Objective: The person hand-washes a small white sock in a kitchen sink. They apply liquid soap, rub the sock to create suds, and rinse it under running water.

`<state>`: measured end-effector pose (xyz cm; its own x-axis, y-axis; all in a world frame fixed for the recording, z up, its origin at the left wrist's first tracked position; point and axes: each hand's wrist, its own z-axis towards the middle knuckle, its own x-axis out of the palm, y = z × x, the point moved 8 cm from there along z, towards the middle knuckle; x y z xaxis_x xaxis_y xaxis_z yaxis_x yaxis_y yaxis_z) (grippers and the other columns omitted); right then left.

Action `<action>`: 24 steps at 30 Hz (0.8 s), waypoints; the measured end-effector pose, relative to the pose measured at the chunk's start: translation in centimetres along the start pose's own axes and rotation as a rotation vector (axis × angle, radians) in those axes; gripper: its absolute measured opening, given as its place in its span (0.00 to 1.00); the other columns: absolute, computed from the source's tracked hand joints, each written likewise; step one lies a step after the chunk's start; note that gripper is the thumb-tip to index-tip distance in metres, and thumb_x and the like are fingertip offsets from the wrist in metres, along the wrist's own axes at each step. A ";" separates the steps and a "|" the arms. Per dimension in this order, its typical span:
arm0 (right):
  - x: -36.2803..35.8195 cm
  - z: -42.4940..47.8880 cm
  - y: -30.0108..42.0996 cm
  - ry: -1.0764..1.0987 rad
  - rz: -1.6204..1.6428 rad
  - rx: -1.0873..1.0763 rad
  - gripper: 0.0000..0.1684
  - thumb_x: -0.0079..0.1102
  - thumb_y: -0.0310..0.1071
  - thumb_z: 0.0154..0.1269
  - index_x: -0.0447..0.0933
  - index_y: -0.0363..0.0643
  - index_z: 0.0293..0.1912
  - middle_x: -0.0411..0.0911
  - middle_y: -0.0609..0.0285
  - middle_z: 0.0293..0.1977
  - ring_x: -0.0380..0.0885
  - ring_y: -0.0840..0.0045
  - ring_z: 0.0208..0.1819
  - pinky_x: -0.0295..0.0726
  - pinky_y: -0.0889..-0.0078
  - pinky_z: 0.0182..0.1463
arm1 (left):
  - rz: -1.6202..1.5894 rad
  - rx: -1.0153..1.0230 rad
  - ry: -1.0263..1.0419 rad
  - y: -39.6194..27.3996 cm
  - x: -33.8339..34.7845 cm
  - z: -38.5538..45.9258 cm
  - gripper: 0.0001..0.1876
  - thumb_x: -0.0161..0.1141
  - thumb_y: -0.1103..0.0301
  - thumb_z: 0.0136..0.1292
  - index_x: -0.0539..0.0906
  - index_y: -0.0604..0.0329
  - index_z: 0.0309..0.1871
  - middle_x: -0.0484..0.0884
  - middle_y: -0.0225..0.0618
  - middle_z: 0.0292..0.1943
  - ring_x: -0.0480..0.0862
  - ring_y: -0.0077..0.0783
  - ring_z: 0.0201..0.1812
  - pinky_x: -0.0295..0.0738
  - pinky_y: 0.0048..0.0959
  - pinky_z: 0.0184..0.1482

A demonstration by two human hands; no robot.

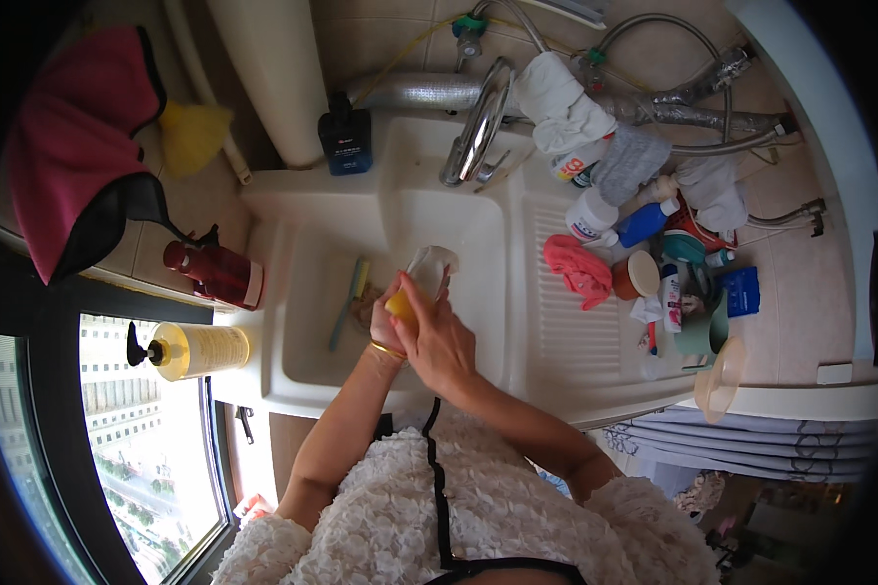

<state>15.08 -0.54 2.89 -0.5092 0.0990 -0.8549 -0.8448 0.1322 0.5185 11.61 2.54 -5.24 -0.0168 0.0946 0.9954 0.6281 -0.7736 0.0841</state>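
Both my hands meet over the left basin of the white sink (307, 285). A wet white cloth (433, 265) sticks out beyond my fingers. My left hand (386, 322), with a gold bangle at its wrist, is closed around the near part of the cloth, partly hidden. A yellow bar, perhaps soap (410, 306), lies between the hands, under the fingers of my right hand (443, 340), which grips it against the cloth. Left of the hands, a brush with a blue handle (342, 322) rests in the basin beside a brownish thing (366, 306), partly covered by my left hand.
A chrome faucet (475, 139) stands behind the basin. On the left rim are a yellow pump bottle (201, 351) and a red bottle (227, 276); a dark bottle (346, 142) is at the back. Right, the ribbed drainboard (578, 344) holds a coral cloth (578, 270), a white jar (591, 214) and several bottles.
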 end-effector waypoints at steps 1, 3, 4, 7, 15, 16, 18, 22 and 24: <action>0.1 -0.4 0.3 -0.002 0.022 -0.046 0.35 0.52 0.50 0.64 0.53 0.62 0.68 0.72 0.43 0.40 0.77 0.51 0.37 0.78 0.51 0.35 | 0.014 0.020 -0.033 0.0 0.2 0.3 0.23 0.37 0.58 0.71 0.66 0.60 0.64 0.69 0.44 0.62 0.68 0.44 0.63 0.58 0.40 0.67; -1.0 1.9 -1.4 -0.058 -0.008 0.044 0.34 0.51 0.50 0.65 0.53 0.62 0.68 0.72 0.44 0.39 0.77 0.52 0.36 0.78 0.52 0.35 | 0.044 0.069 -0.101 0.0 0.1 0.7 0.25 0.35 0.57 0.71 0.65 0.60 0.65 0.68 0.44 0.63 0.67 0.44 0.63 0.57 0.41 0.67; -1.6 2.8 -2.0 -0.083 -0.022 0.087 0.34 0.50 0.50 0.65 0.53 0.63 0.68 0.72 0.44 0.39 0.76 0.52 0.36 0.78 0.52 0.35 | -0.168 0.038 -0.120 0.4 -0.1 0.6 0.24 0.36 0.58 0.70 0.65 0.60 0.65 0.67 0.43 0.64 0.66 0.42 0.64 0.57 0.39 0.68; -3.0 3.5 -2.4 -0.114 -0.001 0.194 0.33 0.49 0.50 0.66 0.53 0.64 0.68 0.72 0.44 0.38 0.76 0.52 0.36 0.78 0.53 0.35 | -0.509 -0.019 0.108 1.0 1.3 0.9 0.24 0.37 0.59 0.69 0.65 0.59 0.65 0.67 0.42 0.64 0.67 0.41 0.64 0.57 0.39 0.68; -3.2 4.5 -3.1 -0.161 -0.042 0.165 0.29 0.50 0.48 0.66 0.59 0.65 0.65 0.70 0.47 0.38 0.76 0.55 0.33 0.77 0.55 0.30 | -0.217 -0.010 -0.106 1.9 -0.6 0.9 0.24 0.33 0.56 0.70 0.68 0.57 0.63 0.71 0.41 0.61 0.66 0.42 0.64 0.54 0.38 0.68; -3.0 4.3 -2.9 -0.138 -0.072 0.153 0.29 0.50 0.48 0.66 0.59 0.66 0.65 0.70 0.46 0.39 0.77 0.54 0.33 0.77 0.55 0.30 | -0.245 -0.002 -0.104 1.9 -0.8 1.0 0.25 0.32 0.57 0.70 0.68 0.57 0.63 0.70 0.41 0.61 0.66 0.43 0.64 0.54 0.38 0.68; -1.7 2.3 -1.8 -0.066 -0.125 0.073 0.30 0.50 0.49 0.66 0.58 0.65 0.66 0.70 0.45 0.40 0.77 0.54 0.34 0.77 0.53 0.33 | -0.048 0.049 -0.039 1.2 -0.9 0.8 0.24 0.33 0.57 0.69 0.68 0.57 0.63 0.70 0.39 0.62 0.66 0.41 0.65 0.53 0.38 0.69; -1.1 1.9 -2.1 0.019 -0.077 0.074 0.31 0.49 0.52 0.65 0.57 0.67 0.67 0.70 0.43 0.42 0.77 0.52 0.37 0.79 0.53 0.35 | -0.042 -0.006 -0.129 1.0 -0.8 0.4 0.24 0.34 0.58 0.69 0.67 0.57 0.64 0.69 0.38 0.63 0.65 0.38 0.65 0.51 0.38 0.69; -2.3 3.8 -3.0 -0.075 -0.068 0.130 0.31 0.49 0.51 0.65 0.56 0.67 0.67 0.70 0.44 0.42 0.77 0.52 0.37 0.78 0.53 0.34 | -0.209 0.024 -0.089 1.5 0.8 0.7 0.24 0.35 0.57 0.70 0.68 0.57 0.63 0.69 0.38 0.63 0.65 0.37 0.65 0.51 0.38 0.69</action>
<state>19.45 2.55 3.37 -0.4339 0.1583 -0.8870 -0.8459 0.2673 0.4615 13.09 1.85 -4.33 -0.0804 0.3071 0.9483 0.6367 -0.7162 0.2859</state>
